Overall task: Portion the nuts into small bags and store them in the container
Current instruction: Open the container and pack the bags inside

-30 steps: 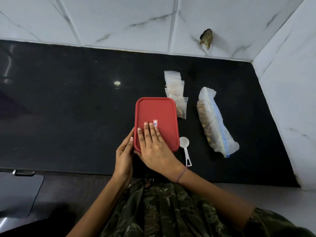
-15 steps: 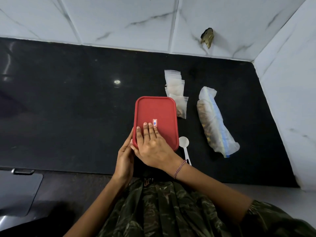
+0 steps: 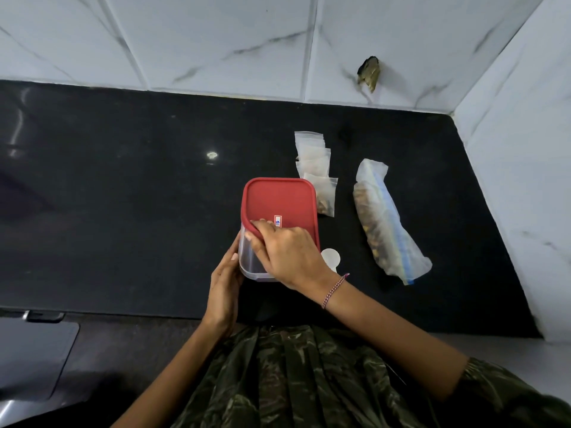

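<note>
A clear plastic container [image 3: 248, 264] stands on the black counter with a red lid [image 3: 279, 200] on top. My right hand [image 3: 285, 250] grips the lid's near-left corner, thumb under the rim, and that corner is lifted off the box. My left hand [image 3: 224, 279] rests against the container's near-left wall. Several small clear bags [image 3: 315, 168] lie just behind the lid on the right; the nearest one holds nuts. A big zip bag of nuts [image 3: 384, 223] lies further right. A white scoop [image 3: 331, 257] peeks out beside my right wrist.
The black counter [image 3: 123, 196] meets a white tiled wall at the back and on the right. The wall has a chipped hole [image 3: 369, 74]. A dark drawer front with a handle [image 3: 40, 316] sits below the counter's left edge.
My right hand went from lying flat on the lid to gripping its near-left corner and peeling it up. The clear container's near wall now shows beneath the lid.
</note>
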{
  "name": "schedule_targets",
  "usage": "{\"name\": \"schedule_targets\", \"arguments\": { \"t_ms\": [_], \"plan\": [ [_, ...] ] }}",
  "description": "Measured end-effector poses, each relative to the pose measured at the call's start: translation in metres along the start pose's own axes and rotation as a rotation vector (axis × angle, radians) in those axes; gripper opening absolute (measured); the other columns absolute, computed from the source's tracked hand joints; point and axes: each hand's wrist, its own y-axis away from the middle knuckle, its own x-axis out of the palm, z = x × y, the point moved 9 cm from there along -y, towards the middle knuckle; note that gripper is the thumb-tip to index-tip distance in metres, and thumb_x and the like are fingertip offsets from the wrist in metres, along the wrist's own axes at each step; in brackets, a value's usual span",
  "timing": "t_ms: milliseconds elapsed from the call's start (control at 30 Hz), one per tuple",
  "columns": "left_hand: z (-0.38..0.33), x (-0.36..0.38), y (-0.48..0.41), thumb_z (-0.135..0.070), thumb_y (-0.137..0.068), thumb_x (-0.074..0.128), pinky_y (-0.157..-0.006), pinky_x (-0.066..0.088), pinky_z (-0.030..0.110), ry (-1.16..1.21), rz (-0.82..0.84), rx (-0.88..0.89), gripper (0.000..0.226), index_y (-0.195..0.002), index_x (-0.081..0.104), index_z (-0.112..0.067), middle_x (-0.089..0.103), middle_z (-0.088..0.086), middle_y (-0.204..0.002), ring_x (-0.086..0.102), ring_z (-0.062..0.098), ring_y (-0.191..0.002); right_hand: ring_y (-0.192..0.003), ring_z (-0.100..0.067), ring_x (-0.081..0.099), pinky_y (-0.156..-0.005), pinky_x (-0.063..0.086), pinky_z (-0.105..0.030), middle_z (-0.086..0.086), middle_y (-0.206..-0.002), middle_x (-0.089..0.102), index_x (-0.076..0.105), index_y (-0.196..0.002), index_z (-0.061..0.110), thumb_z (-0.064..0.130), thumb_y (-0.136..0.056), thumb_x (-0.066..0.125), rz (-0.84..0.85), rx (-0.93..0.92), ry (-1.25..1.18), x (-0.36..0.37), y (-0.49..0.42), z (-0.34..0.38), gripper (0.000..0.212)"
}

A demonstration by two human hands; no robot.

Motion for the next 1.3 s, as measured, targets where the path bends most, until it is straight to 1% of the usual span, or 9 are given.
{"name": "schedule_targets", "arguments": {
  "t_ms": [167, 267, 400, 533, 600, 833, 1033, 1133, 1300],
  "plan": [
    [-0.01, 0.003, -0.001, -0.056, -0.078, 0.068, -0.103, 0.045, 0.025, -0.065, 0.003, 0.032, 0.062, -0.131, 0.052, -0.028, 0.059, -0.011, -0.134, 0.051, 0.011, -0.129, -0.042, -0.023, 0.056, -0.041, 0.04, -0.026, -0.005, -0.056, 0.061, 0.064, -0.083, 0.007, 0.035, -0.095, 0.033, 0.058, 0.046, -0.094, -0.002, -0.008, -0.007, 0.044],
    [-0.006, 0.001, -0.002, -0.029, -0.089, 0.055, -0.096, 0.046, 0.017, -0.07, 0.015, 0.043, 0.042, -0.132, 0.052, -0.027, 0.061, -0.013, -0.131, 0.052, 0.009, -0.128, -0.05, -0.023, 0.06, -0.047, 0.048, -0.033, -0.007, -0.061, 0.064, 0.064, -0.092, 0.007, 0.041, -0.097, 0.023, 0.134, 0.095, -0.136, -0.001, -0.01, -0.012, 0.054],
    [-0.006, 0.0, -0.001, -0.018, -0.096, 0.051, -0.093, 0.048, 0.017, -0.08, 0.019, 0.046, 0.042, -0.138, 0.048, -0.017, 0.055, -0.004, -0.139, 0.052, 0.009, -0.127, -0.046, -0.013, 0.055, -0.046, 0.042, -0.023, 0.0, -0.059, 0.06, 0.062, -0.092, 0.008, 0.04, -0.099, 0.025, 0.117, 0.131, -0.214, -0.014, -0.018, -0.016, 0.05],
    [-0.009, 0.002, 0.004, -0.041, -0.085, 0.065, -0.097, 0.051, 0.027, -0.068, 0.047, 0.03, 0.056, -0.136, 0.051, -0.022, 0.055, -0.007, -0.139, 0.055, 0.012, -0.125, -0.053, -0.008, 0.053, -0.05, 0.043, -0.017, -0.001, -0.068, 0.06, 0.063, -0.103, 0.009, 0.034, -0.101, 0.033, 0.118, 0.165, -0.201, -0.038, -0.041, -0.025, 0.039],
    [-0.009, 0.002, 0.004, -0.032, -0.089, 0.06, -0.1, 0.049, 0.033, -0.09, 0.05, 0.024, 0.048, -0.135, 0.05, -0.023, 0.054, -0.003, -0.14, 0.056, 0.015, -0.125, -0.056, -0.009, 0.053, -0.05, 0.04, -0.014, 0.001, -0.07, 0.057, 0.061, -0.104, 0.011, 0.037, -0.101, 0.032, 0.149, 0.146, -0.17, -0.046, -0.053, -0.026, 0.039],
    [-0.011, -0.001, 0.002, -0.017, -0.092, 0.053, -0.102, 0.048, 0.035, -0.142, 0.05, 0.037, 0.049, -0.14, 0.047, -0.014, 0.056, -0.005, -0.138, 0.055, 0.015, -0.125, -0.079, -0.035, 0.062, -0.067, 0.044, -0.035, -0.014, -0.08, 0.065, 0.062, -0.098, 0.009, 0.042, -0.101, 0.034, 0.077, 0.127, 0.007, -0.086, -0.118, -0.057, 0.044],
    [-0.027, -0.014, -0.011, -0.026, -0.093, 0.057, -0.108, 0.042, 0.027, -0.228, -0.046, 0.056, 0.051, -0.14, 0.048, -0.012, 0.051, -0.004, -0.142, 0.049, 0.001, -0.128, -0.076, -0.03, 0.061, -0.062, 0.037, -0.032, -0.01, -0.074, 0.061, 0.063, -0.093, 0.007, 0.042, -0.1, 0.038, 0.003, 0.17, 0.118, -0.099, -0.145, -0.093, 0.043],
    [-0.063, -0.018, -0.043, -0.016, -0.097, 0.053, -0.1, 0.038, 0.008, -0.369, -0.166, 0.18, 0.046, -0.141, 0.045, -0.009, 0.047, -0.001, -0.145, 0.045, -0.005, -0.127, -0.059, -0.024, 0.047, -0.071, 0.03, -0.034, -0.001, -0.061, 0.048, 0.061, -0.085, 0.01, 0.043, -0.099, 0.039, -0.064, 0.289, 0.054, -0.099, -0.151, -0.117, 0.042],
    [-0.088, -0.005, -0.137, -0.021, -0.095, 0.059, -0.105, 0.042, 0.027, -0.333, -0.228, 0.047, 0.056, -0.144, 0.04, -0.003, 0.053, 0.007, -0.14, 0.052, 0.016, -0.126, -0.046, -0.006, 0.03, -0.052, 0.025, -0.027, 0.005, -0.051, 0.034, 0.036, -0.058, 0.019, 0.036, -0.098, 0.046, -0.125, 0.504, -0.396, -0.054, -0.157, -0.158, 0.045]
  ]
}}
